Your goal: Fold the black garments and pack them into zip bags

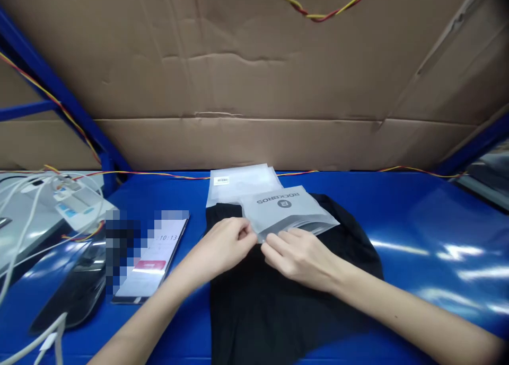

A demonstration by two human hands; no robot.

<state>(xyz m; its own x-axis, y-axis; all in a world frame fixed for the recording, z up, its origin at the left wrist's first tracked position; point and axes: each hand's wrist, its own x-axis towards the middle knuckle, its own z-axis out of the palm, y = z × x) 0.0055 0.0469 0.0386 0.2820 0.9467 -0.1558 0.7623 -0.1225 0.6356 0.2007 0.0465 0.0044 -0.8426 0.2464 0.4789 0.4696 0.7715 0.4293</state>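
Note:
A frosted plastic bag printed ROCKBROS lies on a black cloth garment, its mouth gaping a little toward me. At the bag's near left corner my left hand is closed, thumb and fingers pinching the edge. My right hand curls over the near edge just right of it, its fingertips partly hidden. The garment spreads beneath both hands and down toward my body. Behind the printed bag lie more frosted bags, with a small barcode label on top.
Left of my arm rests a phone, partly pixelated, beside a dark glossy object. White cables and a white box crowd the far left. A cardboard wall stands behind the blue table; a red-yellow wire hangs above.

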